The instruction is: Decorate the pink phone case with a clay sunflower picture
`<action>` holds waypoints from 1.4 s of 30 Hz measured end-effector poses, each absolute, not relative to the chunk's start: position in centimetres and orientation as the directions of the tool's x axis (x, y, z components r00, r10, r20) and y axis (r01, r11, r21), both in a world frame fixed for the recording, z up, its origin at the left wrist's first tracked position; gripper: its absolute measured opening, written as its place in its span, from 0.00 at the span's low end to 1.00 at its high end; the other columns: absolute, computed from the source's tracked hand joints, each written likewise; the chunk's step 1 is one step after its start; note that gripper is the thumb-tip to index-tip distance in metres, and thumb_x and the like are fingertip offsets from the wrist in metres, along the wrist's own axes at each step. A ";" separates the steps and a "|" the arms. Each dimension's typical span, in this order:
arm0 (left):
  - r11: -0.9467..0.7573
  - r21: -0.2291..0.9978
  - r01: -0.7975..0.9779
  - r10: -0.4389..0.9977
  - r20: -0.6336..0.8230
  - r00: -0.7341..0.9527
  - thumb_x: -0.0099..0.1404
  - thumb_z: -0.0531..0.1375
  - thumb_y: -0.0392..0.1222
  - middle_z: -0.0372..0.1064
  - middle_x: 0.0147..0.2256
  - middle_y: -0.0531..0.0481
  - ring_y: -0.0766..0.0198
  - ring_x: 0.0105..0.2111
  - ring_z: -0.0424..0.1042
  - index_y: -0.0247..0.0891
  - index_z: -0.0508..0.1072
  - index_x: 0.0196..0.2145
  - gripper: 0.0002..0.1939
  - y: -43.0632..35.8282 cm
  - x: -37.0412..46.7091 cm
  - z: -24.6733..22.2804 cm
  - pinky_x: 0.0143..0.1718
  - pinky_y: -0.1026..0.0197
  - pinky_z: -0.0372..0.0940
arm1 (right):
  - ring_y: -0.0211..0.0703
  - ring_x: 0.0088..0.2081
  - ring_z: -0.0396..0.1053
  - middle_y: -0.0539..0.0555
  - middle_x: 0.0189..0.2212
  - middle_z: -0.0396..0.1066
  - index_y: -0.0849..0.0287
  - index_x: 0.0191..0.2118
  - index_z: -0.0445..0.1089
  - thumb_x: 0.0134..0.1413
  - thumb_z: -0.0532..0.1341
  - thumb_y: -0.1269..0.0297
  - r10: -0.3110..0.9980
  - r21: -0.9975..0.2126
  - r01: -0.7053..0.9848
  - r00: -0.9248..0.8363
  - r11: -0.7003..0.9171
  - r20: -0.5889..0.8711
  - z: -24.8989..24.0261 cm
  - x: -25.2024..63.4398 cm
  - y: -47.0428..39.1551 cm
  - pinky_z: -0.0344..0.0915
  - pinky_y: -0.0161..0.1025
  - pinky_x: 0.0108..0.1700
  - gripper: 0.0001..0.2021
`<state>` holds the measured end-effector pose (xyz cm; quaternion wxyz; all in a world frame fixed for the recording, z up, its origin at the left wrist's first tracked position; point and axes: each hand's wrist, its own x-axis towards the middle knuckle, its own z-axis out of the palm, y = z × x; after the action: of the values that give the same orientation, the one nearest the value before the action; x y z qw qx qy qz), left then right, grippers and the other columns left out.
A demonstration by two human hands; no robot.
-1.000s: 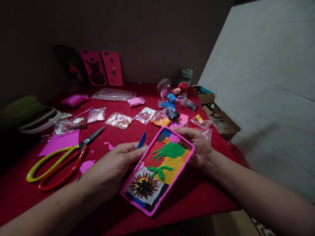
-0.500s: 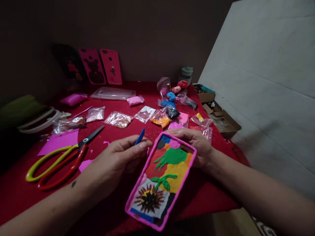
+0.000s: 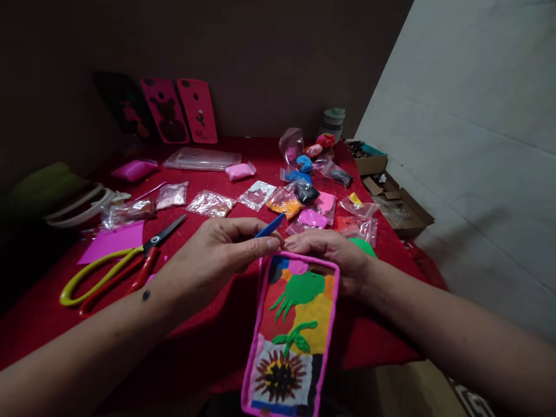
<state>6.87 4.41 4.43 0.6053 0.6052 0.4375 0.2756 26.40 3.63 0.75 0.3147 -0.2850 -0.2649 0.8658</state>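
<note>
My left hand (image 3: 230, 249) is closed, pinching a blue plastic clay knife (image 3: 271, 226) that points up and to the right. A phone case (image 3: 310, 310) covered in coloured clay hangs below my hands. It has a pink rim, a green shape, green leaves and a brown-and-yellow flower. My right hand (image 3: 336, 255) is closed around the case's upper right edge. Its fingertips meet those of my left hand at the top edge. A thin pink strip hangs beside the upper left rim. Some fingers are hidden behind the case.
Scissors (image 3: 145, 249) lie on the red cloth (image 3: 186, 362) at left. Several clay bags, including an orange one (image 3: 284, 205), lie beyond my hands. Decorated phone cases (image 3: 197, 110) lean on the back wall. A cardboard box (image 3: 403, 214) stands right of the table.
The phone case has turned more upright and shifted slightly down. My left hand has moved right and up to its top edge, and the blue clay knife now lies flatter.
</note>
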 end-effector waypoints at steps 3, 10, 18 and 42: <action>0.105 0.981 0.161 0.866 -0.170 0.471 0.59 0.69 0.44 0.71 0.25 0.55 0.72 0.24 0.64 0.40 0.81 0.27 0.06 4.3 7.0 4.3 0.26 0.73 0.59 | 0.35 0.24 0.74 0.53 0.21 0.76 0.67 0.26 0.73 0.48 0.58 0.76 0.652 -0.576 -0.392 -0.669 -0.718 -0.358 0.5 26.4 3.7 0.71 0.31 0.33 0.07; -0.177 0.950 0.258 0.880 0.035 0.474 0.58 0.68 0.42 0.74 0.28 0.54 0.66 0.30 0.71 0.42 0.82 0.29 0.03 4.3 6.9 4.2 0.32 0.68 0.65 | 0.38 0.27 0.77 0.57 0.24 0.78 0.71 0.31 0.76 0.50 0.57 0.78 0.634 -0.550 -0.398 -0.692 -0.734 -0.345 -0.1 26.4 4.0 0.73 0.32 0.36 0.09; -0.668 0.643 0.374 0.708 0.395 0.585 0.66 0.62 0.35 0.71 0.29 0.51 0.68 0.29 0.69 0.36 0.78 0.32 0.06 4.3 6.1 3.2 0.30 0.67 0.62 | 0.36 0.25 0.75 0.54 0.22 0.75 0.69 0.29 0.76 0.49 0.57 0.77 0.627 -0.590 -0.360 -0.700 -0.723 -0.342 -0.3 26.3 4.1 0.73 0.31 0.36 0.09; -0.823 0.412 0.391 0.567 0.544 0.619 0.66 0.63 0.32 0.70 0.29 0.51 0.69 0.28 0.71 0.36 0.76 0.33 0.03 4.1 6.8 2.9 0.29 0.70 0.64 | 0.39 0.26 0.76 0.57 0.23 0.77 0.69 0.30 0.76 0.50 0.53 0.79 0.608 -0.549 -0.394 -0.741 -0.737 -0.284 -0.8 26.2 4.4 0.74 0.34 0.35 0.13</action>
<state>6.83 4.05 2.88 0.1276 0.8905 0.2689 0.3441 26.22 4.42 -0.76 0.2774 -0.2292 -0.2337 0.9033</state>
